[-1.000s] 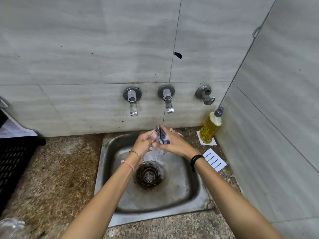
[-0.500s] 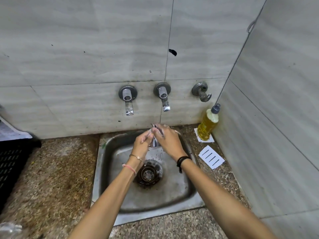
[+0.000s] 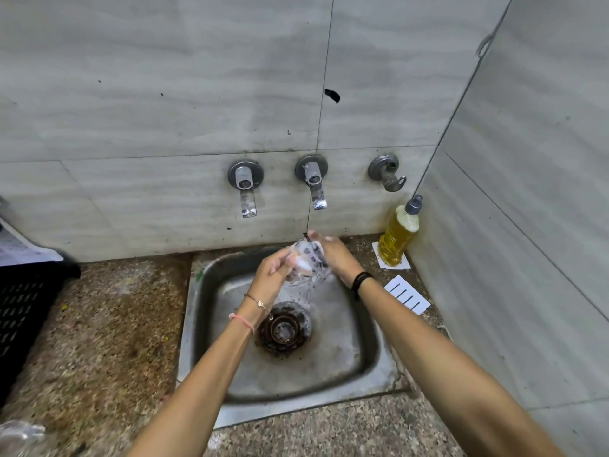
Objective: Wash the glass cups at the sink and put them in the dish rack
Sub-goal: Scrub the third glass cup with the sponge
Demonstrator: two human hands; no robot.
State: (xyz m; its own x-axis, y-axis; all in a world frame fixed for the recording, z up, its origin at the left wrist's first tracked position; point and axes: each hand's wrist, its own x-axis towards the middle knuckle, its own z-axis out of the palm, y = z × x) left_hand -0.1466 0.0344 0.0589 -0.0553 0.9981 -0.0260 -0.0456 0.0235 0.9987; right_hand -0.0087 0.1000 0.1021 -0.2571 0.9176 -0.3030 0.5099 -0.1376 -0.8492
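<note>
Item: one glass cup, held over the sink below the middle tap; right hand was wrapped round it, left hand curled against its near side. Step appeared to be rinsing. Next called for a careful carry left to the black rack. Cup's outline was lost in spray; rack was cut off.

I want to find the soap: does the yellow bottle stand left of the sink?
No, the yellow bottle stands to the right of the sink.
</note>
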